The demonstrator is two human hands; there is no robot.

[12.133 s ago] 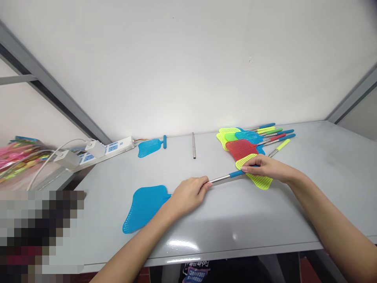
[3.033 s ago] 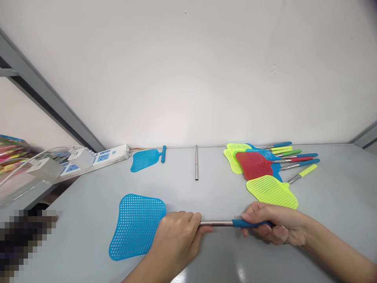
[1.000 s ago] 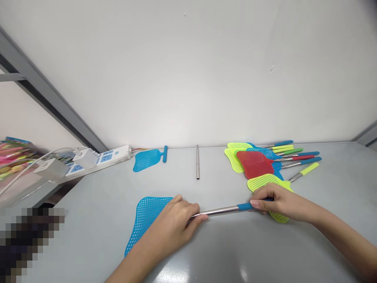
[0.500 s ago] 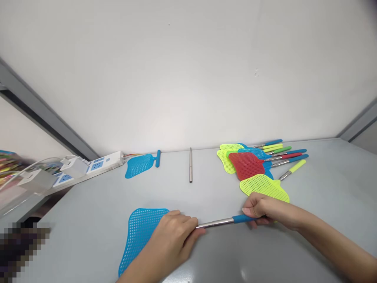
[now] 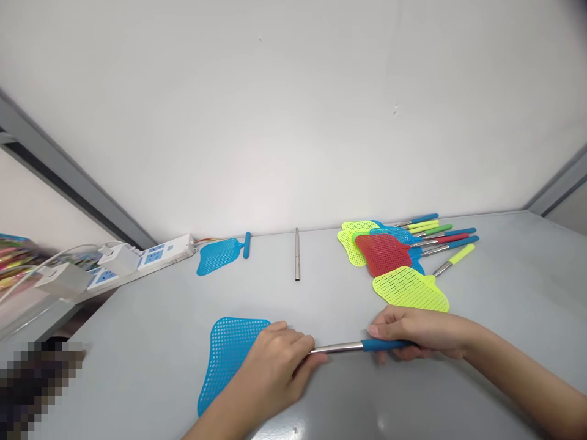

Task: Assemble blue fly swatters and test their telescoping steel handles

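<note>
A blue fly swatter [image 5: 232, 351] with a metal rod and blue grip lies across the front of the table between my hands. My left hand [image 5: 282, 363] is closed around the neck, where the perforated head meets the rod; the join is hidden under my fingers. My right hand [image 5: 408, 333] holds the blue grip, thumb along its top. Just behind my right hand lies a yellow fly swatter [image 5: 410, 288]. Farther back, a loose metal rod [image 5: 297, 253] lies by the wall, with a separate blue swatter head [image 5: 219, 255] and a blue grip [image 5: 246, 245] to its left.
Several fly swatters overlap at the back right, a red one [image 5: 385, 253] on top. A white power strip [image 5: 167, 252] with plugged-in adapters [image 5: 64, 281] runs along the left edge. Colourful packages [image 5: 16, 263] sit beyond it. A wall [image 5: 293, 122] closes off the back.
The swatter and my left hand have shifted slightly right. My right hand has slid a little toward the rod end of the grip, its fingers looser. The view has tilted slightly.
</note>
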